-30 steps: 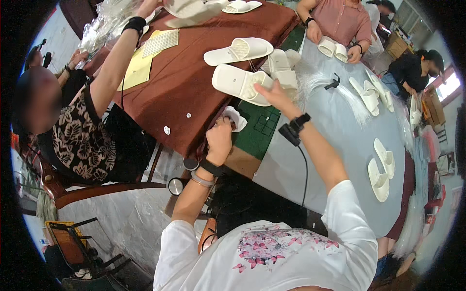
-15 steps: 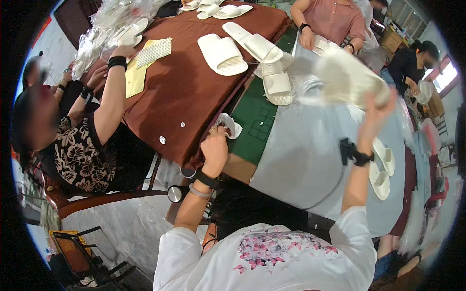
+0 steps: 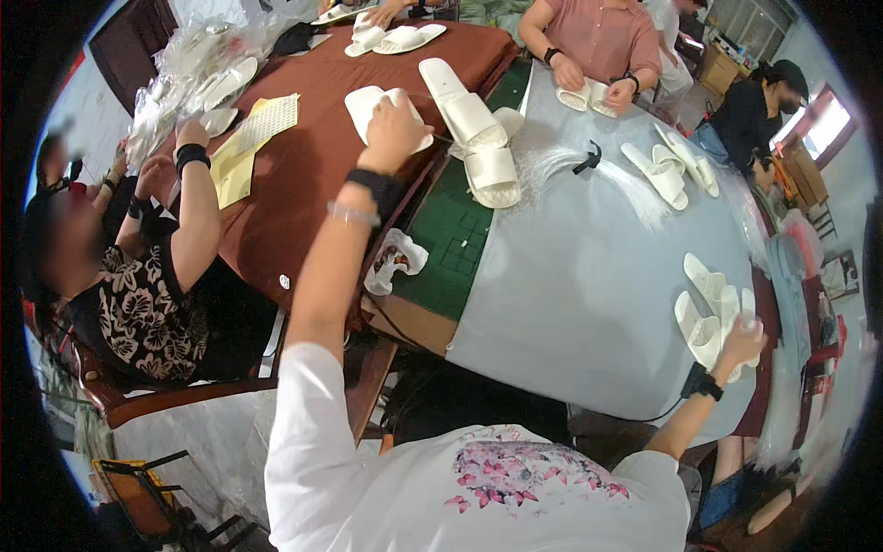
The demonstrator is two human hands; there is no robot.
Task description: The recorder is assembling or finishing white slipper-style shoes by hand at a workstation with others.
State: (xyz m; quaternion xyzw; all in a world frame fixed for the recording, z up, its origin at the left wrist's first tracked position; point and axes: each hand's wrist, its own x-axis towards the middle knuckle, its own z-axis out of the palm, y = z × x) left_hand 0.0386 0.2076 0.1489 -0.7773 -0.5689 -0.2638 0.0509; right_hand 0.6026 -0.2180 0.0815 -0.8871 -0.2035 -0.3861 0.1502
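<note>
White slipper (image 3: 359,104) under left hand (image 3: 394,131), closure unclear; right hand (image 3: 741,344) gripping second slipper (image 3: 748,304), could knock pair (image 3: 696,329) just left through crowding.

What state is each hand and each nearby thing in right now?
Left hand: over a white slipper; grip unclear
Right hand: closed on another slipper
Slipper pair: straps up on grey cover
Plastic bag: open, contents showing
Clear strands: bundled by black tie, ends fanned
Yellow sheet: lying on brown cloth
</note>
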